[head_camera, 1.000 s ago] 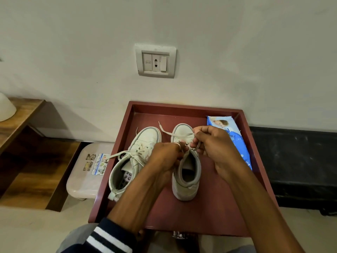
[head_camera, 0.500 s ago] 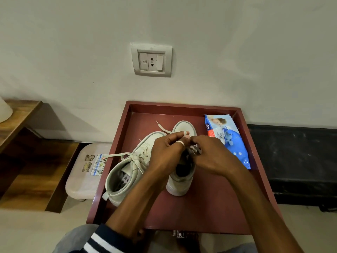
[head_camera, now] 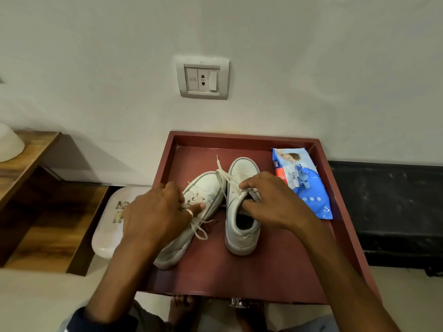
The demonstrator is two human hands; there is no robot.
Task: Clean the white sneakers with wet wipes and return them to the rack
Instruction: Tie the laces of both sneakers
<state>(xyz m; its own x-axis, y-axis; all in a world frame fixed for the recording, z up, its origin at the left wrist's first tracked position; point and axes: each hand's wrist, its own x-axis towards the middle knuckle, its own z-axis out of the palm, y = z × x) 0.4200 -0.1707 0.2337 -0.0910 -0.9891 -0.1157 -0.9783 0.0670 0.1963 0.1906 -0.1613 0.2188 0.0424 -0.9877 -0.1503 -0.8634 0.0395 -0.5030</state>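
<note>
Both white sneakers sit on the red worktop [head_camera: 239, 271] with toes toward the wall, probably so the laces can be sorted before wiping. The left hand [head_camera: 155, 214] comes in palm down, fingers bent over the laced top of the left sneaker [head_camera: 206, 185] and thumb pressed on its side to steady it. The right hand [head_camera: 275, 204], wrist low, pinches the laces by the tongue of the right sneaker [head_camera: 242, 171]. The wet wipes pack [head_camera: 309, 195] lies just right of those fingers, within easy reach.
</note>
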